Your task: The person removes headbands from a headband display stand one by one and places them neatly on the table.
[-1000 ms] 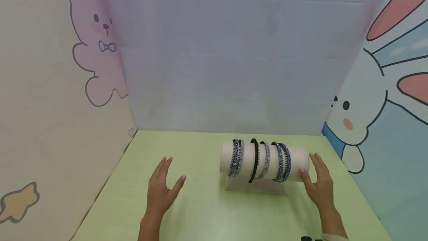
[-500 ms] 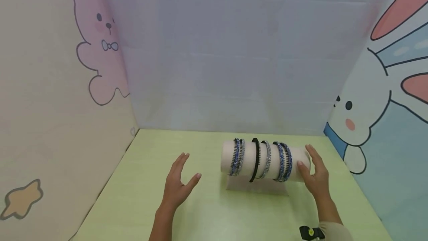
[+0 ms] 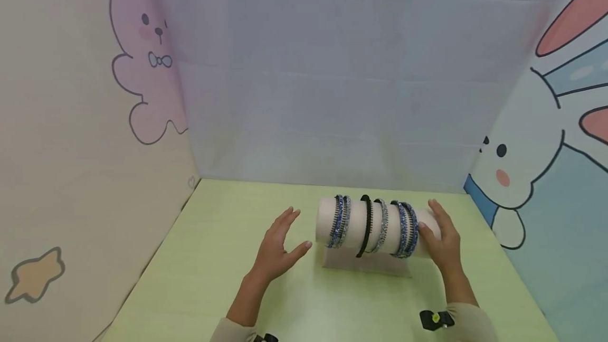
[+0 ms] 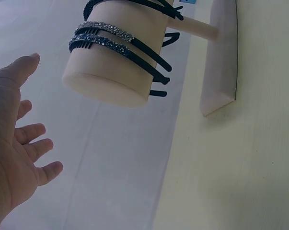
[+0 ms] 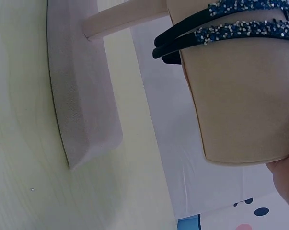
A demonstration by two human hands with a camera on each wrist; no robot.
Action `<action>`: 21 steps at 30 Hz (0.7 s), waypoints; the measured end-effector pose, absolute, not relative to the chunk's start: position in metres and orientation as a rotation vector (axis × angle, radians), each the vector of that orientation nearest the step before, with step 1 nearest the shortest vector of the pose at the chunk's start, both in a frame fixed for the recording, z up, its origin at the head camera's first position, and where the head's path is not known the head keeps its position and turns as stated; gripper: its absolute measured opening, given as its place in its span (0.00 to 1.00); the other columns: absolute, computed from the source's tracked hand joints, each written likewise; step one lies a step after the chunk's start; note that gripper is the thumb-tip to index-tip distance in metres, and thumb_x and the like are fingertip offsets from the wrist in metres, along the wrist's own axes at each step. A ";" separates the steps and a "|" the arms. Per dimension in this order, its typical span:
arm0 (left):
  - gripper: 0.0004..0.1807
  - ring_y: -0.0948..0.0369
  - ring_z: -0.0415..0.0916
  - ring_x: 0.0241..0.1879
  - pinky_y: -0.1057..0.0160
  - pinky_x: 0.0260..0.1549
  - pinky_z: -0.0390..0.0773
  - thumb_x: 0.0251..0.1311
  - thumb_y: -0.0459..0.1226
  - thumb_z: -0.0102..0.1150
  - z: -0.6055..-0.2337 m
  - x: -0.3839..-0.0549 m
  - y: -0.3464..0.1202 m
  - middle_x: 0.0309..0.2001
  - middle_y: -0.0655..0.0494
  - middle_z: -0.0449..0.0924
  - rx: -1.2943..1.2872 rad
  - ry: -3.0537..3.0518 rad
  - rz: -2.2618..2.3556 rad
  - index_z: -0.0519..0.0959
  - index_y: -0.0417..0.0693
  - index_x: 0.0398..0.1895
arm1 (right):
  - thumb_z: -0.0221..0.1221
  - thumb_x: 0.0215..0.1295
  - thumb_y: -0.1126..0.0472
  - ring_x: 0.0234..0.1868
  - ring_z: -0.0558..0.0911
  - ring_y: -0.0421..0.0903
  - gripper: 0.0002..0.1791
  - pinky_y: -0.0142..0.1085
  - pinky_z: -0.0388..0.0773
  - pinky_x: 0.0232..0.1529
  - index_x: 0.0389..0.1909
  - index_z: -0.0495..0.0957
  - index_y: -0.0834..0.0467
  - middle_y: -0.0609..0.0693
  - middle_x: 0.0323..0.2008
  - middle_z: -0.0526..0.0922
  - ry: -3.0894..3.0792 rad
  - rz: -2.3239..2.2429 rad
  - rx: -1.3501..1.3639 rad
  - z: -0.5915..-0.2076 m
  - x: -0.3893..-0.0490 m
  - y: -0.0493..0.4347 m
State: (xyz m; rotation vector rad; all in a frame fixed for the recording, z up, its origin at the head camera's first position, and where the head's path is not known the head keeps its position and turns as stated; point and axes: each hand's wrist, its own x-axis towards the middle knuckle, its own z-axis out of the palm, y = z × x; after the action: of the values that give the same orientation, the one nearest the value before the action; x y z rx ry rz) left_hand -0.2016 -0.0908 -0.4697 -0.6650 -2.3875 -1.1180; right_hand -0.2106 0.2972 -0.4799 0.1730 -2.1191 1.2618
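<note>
A pale, cylindrical headband stand (image 3: 351,226) lies across the table on a low base (image 3: 366,263). Several headbands circle it: blue glitter headbands (image 3: 402,231), silver glitter headbands (image 3: 381,226) and a plain black headband (image 3: 366,226). My right hand (image 3: 444,244) touches the roll's right end, thumb at the front, fingers reaching up beyond it. In the right wrist view only a bit of that hand (image 5: 287,184) shows against the roll's end. My left hand (image 3: 277,249) is spread in the air, left of the roll's left end and apart from it.
The stand rests on a light green table (image 3: 228,215). A pale wall sheet (image 3: 304,94) rises behind it, with a bear-printed side wall (image 3: 147,78) at left and a rabbit-printed one (image 3: 522,146) at right. Both sleeves carry dark wrist straps.
My left hand has moved right, closer to the roll's left end. My right hand has shifted left from beside the right end onto it. The stand stays in place.
</note>
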 end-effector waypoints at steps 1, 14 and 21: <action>0.37 0.50 0.59 0.63 0.38 0.51 0.63 0.54 0.53 0.62 -0.470 -0.203 -0.089 0.66 0.48 0.62 -0.672 -2.390 -1.115 0.66 0.48 0.65 | 0.59 0.55 0.69 0.63 0.62 0.33 0.30 0.32 0.54 0.61 0.62 0.69 0.61 0.60 0.62 0.67 -2.110 1.270 0.166 -0.480 -0.210 0.297; 0.37 0.50 0.59 0.63 0.40 0.52 0.65 0.53 0.51 0.63 -0.465 -0.220 -0.078 0.66 0.47 0.61 -0.775 -2.407 -1.126 0.65 0.47 0.65 | 0.57 0.57 0.73 0.64 0.63 0.47 0.19 0.32 0.55 0.59 0.49 0.68 0.74 0.63 0.63 0.65 -2.044 1.612 -0.019 -0.455 -0.197 0.279; 0.38 0.52 0.58 0.64 0.41 0.52 0.65 0.51 0.49 0.65 -0.463 -0.227 -0.070 0.66 0.48 0.60 -0.790 -2.380 -1.216 0.65 0.47 0.65 | 0.55 0.58 0.74 0.59 0.65 0.43 0.18 0.37 0.57 0.55 0.50 0.66 0.74 0.59 0.60 0.67 -1.994 1.741 -0.031 -0.449 -0.195 0.276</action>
State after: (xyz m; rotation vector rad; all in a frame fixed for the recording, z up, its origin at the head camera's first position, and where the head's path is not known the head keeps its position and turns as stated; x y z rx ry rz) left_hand -0.2269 -0.0701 -0.4632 -0.7905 -2.3802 -1.2161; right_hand -0.1950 0.2761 -0.4486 -0.0307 -1.9942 1.7406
